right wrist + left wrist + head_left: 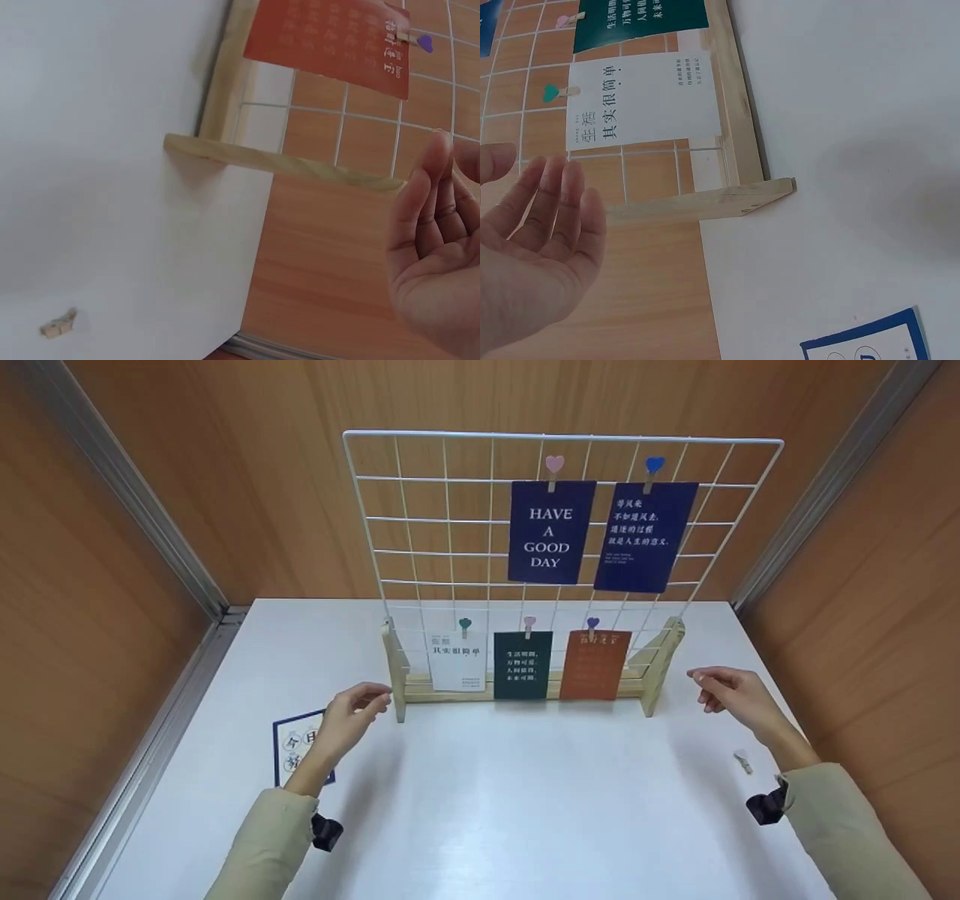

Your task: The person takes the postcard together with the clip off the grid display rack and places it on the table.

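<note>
A white wire grid rack [435, 478] stands in a wooden base [397, 675]. Two navy cards, one reading HAVE A GOOD DAY [551, 532] and one with Chinese text [645, 536], hang high on it from heart-topped clothespins. Lower down hang a white card [457, 664], a dark green card [523, 667] and an orange-red card [595, 667]. My left hand [351, 716] hovers beside the base's left foot, fingers loosely bent around nothing. Off the right foot, my right hand [739, 701] is raised with relaxed, bent fingers, also holding nothing.
A blue-bordered card [289, 746] lies on the white table [510, 810], partly hidden by my left forearm. A loose clothespin [742, 762] lies at the right, near my right wrist. Wood panels [225, 450] enclose the table at the back and sides.
</note>
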Demonstrator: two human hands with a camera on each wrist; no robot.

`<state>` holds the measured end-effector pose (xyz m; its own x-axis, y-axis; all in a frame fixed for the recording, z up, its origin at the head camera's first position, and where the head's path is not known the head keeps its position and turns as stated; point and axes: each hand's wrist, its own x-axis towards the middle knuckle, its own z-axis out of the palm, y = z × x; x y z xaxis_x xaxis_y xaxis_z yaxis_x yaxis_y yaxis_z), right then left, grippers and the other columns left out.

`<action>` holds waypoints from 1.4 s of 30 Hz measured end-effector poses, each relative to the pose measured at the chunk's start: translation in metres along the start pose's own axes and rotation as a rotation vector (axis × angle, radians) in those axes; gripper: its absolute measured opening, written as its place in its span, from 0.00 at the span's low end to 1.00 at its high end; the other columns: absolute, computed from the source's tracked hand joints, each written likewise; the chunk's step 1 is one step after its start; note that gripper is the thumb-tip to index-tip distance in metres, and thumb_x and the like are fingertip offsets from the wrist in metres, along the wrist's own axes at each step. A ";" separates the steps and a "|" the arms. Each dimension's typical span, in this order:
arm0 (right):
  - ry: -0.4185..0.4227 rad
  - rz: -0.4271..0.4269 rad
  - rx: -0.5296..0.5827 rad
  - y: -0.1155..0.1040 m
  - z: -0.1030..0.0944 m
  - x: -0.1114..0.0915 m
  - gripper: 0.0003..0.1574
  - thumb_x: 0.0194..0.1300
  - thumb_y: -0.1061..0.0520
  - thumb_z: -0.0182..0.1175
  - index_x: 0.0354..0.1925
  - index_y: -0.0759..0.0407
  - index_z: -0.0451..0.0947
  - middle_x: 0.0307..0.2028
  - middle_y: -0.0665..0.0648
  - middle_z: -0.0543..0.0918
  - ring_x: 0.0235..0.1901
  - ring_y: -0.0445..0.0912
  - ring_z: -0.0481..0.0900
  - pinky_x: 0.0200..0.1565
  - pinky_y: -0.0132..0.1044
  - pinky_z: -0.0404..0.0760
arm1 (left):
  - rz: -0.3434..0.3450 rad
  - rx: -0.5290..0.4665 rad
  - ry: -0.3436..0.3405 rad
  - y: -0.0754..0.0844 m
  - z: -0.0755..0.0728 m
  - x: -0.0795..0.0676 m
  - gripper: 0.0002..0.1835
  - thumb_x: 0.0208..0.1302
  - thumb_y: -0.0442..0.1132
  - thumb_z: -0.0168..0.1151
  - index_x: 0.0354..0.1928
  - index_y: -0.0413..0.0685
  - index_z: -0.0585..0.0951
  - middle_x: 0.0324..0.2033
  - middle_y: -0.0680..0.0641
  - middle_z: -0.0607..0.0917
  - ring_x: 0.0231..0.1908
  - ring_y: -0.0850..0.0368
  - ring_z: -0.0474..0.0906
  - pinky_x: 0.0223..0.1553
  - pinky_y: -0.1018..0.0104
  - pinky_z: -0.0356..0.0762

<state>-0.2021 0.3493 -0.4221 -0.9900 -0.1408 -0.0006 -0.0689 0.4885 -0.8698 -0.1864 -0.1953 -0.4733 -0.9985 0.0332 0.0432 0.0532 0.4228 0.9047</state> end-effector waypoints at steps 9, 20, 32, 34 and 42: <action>-0.024 0.003 -0.029 -0.020 0.004 0.004 0.26 0.64 0.50 0.50 0.50 0.72 0.70 0.27 0.61 0.74 0.24 0.44 0.74 0.31 0.29 0.77 | 0.023 0.044 -0.034 0.042 0.004 -0.006 0.14 0.63 0.40 0.52 0.46 0.38 0.76 0.39 0.45 0.78 0.41 0.52 0.73 0.42 0.60 0.71; -0.038 -0.043 -0.041 -0.037 0.008 0.010 0.26 0.64 0.50 0.50 0.49 0.71 0.71 0.27 0.62 0.75 0.24 0.44 0.74 0.30 0.30 0.77 | 0.084 0.072 -0.058 0.052 0.012 -0.001 0.13 0.62 0.40 0.53 0.46 0.41 0.76 0.39 0.46 0.78 0.41 0.53 0.73 0.42 0.58 0.71; -0.056 -0.079 -0.050 -0.049 0.008 0.018 0.22 0.65 0.54 0.49 0.50 0.69 0.71 0.26 0.61 0.75 0.24 0.45 0.74 0.28 0.30 0.77 | 0.112 0.062 -0.094 0.062 0.016 0.003 0.13 0.62 0.40 0.54 0.46 0.40 0.77 0.38 0.48 0.78 0.39 0.55 0.73 0.41 0.59 0.72; -0.059 -0.074 -0.060 -0.052 0.007 0.018 0.22 0.65 0.54 0.49 0.50 0.69 0.71 0.27 0.61 0.75 0.25 0.45 0.74 0.29 0.30 0.77 | 0.120 0.062 -0.097 0.063 0.016 0.004 0.13 0.62 0.40 0.54 0.45 0.40 0.77 0.38 0.48 0.78 0.39 0.55 0.73 0.41 0.60 0.72; -0.065 -0.096 -0.059 -0.073 0.007 0.020 0.22 0.65 0.54 0.50 0.50 0.71 0.71 0.27 0.61 0.75 0.24 0.42 0.74 0.29 0.30 0.77 | 0.136 0.070 -0.108 0.075 0.017 0.009 0.14 0.62 0.41 0.54 0.45 0.40 0.77 0.37 0.48 0.78 0.38 0.54 0.73 0.40 0.60 0.72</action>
<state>-0.2156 0.3047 -0.3620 -0.9688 -0.2434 0.0475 -0.1716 0.5194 -0.8372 -0.1909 -0.1481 -0.4126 -0.9751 0.1900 0.1140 0.1922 0.4695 0.8618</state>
